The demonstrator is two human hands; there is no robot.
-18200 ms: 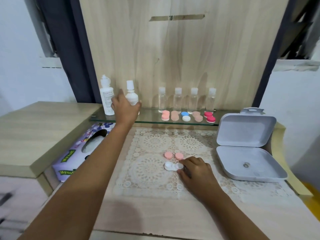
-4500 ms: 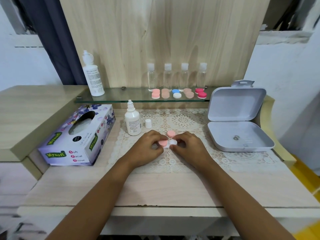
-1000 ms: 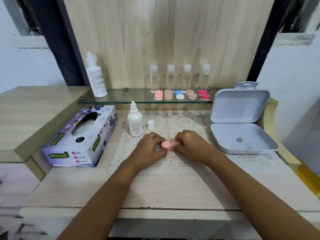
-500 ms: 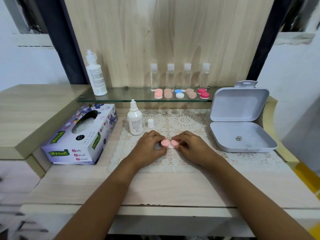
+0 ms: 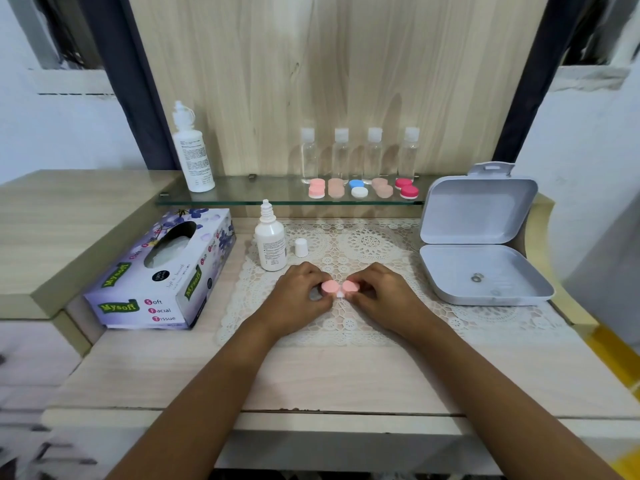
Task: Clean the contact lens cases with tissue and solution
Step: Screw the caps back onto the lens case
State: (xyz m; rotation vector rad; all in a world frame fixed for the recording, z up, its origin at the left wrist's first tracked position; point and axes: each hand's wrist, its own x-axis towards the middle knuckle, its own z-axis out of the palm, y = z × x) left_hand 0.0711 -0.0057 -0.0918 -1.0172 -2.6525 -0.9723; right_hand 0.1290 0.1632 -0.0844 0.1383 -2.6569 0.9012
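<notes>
I'm holding the lens case (image 5: 338, 289) low over the lace mat (image 5: 374, 244), in the middle of the surface (image 5: 329, 375), with both hands clamped on it. My left hand (image 5: 304, 293) is pinching one pink cap (image 5: 328, 286), fingers curled round its edge. My right hand (image 5: 385, 293) is gripping the other cap the same way. A sliver of the white body is peeking out between the two caps. My fingers are covering most of the case, so I can't tell whether it's touching the mat or how tightly the caps are sitting.

Just behind my left hand the small solution bottle (image 5: 272, 244) is standing upright with its nozzle bare. Its white cap (image 5: 301, 247) is sitting on the mat right beside it. Over to my left the tissue box (image 5: 162, 271) is lying at an angle, a tissue showing through the slot. To my right the grey box (image 5: 485, 271) is lying open, lid tipped back.

Up on the glass shelf (image 5: 242, 194) a taller white bottle (image 5: 192, 150) is standing at the left end. Four clear bottles (image 5: 358, 154) are lining the back, with a row of coloured cases (image 5: 360, 188) waiting in front of them.
</notes>
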